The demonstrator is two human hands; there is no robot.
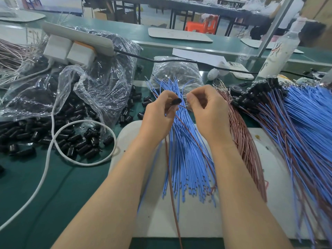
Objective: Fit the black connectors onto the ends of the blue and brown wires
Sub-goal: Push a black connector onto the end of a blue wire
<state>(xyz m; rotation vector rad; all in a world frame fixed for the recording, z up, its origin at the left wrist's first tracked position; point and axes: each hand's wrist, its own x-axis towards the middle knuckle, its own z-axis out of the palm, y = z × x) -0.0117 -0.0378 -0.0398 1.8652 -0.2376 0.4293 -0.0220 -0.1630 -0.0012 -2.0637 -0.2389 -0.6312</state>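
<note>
My left hand (pixel 158 114) pinches a black connector (pixel 176 101) above a fan of loose blue wires (pixel 186 159) on a white board (pixel 197 221). My right hand (pixel 206 108) pinches the end of a brown wire (pixel 195 141) right beside the connector; the wire trails down toward me. A second brown wire and a blue one hang from my left hand. A bundle of loose brown wires (pixel 246 141) lies to the right. Loose black connectors (pixel 71 141) are heaped on the green table at left.
Finished wires with black connectors (pixel 296 123) are piled at the right. Clear plastic bags (pixel 93 83) of connectors sit at left and behind the wires. A white cable (pixel 53 146) loops over the connectors. A power strip, a phone and a bottle (pixel 280 51) stand farther back.
</note>
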